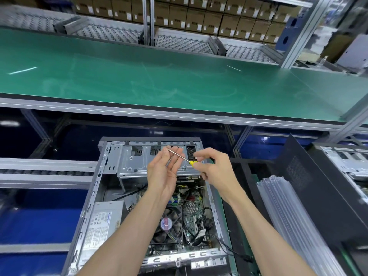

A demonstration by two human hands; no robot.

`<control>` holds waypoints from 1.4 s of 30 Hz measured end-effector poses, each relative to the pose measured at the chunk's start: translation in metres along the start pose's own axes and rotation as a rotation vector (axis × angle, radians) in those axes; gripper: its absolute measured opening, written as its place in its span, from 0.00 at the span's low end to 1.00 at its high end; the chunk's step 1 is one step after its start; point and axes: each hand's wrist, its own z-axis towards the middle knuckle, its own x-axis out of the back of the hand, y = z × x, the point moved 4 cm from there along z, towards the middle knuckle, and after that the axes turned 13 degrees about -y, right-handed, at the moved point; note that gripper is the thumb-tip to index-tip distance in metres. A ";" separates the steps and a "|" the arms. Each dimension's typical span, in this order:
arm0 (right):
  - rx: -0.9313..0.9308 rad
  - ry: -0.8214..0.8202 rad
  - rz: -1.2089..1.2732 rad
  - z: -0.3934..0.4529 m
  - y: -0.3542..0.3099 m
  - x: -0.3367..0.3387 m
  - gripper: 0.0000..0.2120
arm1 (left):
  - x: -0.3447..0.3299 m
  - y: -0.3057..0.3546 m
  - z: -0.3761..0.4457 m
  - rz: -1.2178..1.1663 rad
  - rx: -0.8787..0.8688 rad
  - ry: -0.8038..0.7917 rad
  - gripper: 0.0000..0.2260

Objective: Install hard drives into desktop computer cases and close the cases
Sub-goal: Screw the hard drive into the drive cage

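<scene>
Two hands, screwdriver (180, 155), open case (151, 196)

The green bench top (159, 76) across the upper frame lies bare, while at lower centre the open case (139, 196) is crowded with cables (207, 222), a fan (167, 224) and the drive cage (135, 160).

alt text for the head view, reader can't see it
Above an open desktop computer case, the right hand grips a yellow-handled screwdriver, its tip at the open left hand's fingertips. A green workbench lies beyond.
</scene>
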 end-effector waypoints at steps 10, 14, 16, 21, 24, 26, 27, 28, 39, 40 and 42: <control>0.146 0.198 0.135 0.024 -0.014 0.021 0.03 | 0.035 -0.003 -0.018 0.056 0.043 0.206 0.14; 0.136 0.199 -0.157 0.048 -0.027 0.018 0.05 | 0.070 -0.014 -0.033 0.163 0.106 0.376 0.13; 0.136 0.205 -0.288 0.059 -0.033 0.014 0.05 | 0.078 -0.016 -0.031 0.214 0.153 0.428 0.09; 0.126 0.173 -0.506 0.077 -0.041 0.006 0.07 | 0.078 -0.020 -0.016 0.280 0.252 0.368 0.11; 0.126 0.161 -0.568 0.083 -0.042 0.005 0.11 | 0.075 -0.025 -0.008 0.211 0.364 0.256 0.16; 0.128 0.152 -0.603 0.085 -0.042 0.004 0.12 | 0.074 -0.028 -0.003 0.170 0.418 0.201 0.19; 0.127 0.147 -0.619 0.086 -0.042 0.003 0.13 | 0.074 -0.030 0.000 0.157 0.435 0.185 0.20; 0.126 0.139 -0.633 0.087 -0.041 0.002 0.13 | 0.075 -0.031 0.002 0.148 0.445 0.177 0.20; 0.181 0.004 -0.803 0.102 -0.045 -0.016 0.12 | 0.080 -0.038 0.008 0.043 0.435 0.155 0.14; 0.202 -0.025 -0.840 0.104 -0.049 -0.019 0.12 | 0.080 -0.038 0.008 0.044 0.435 0.154 0.15; 0.221 -0.091 -0.917 0.106 -0.055 -0.028 0.11 | 0.080 -0.038 0.008 0.051 0.435 0.149 0.15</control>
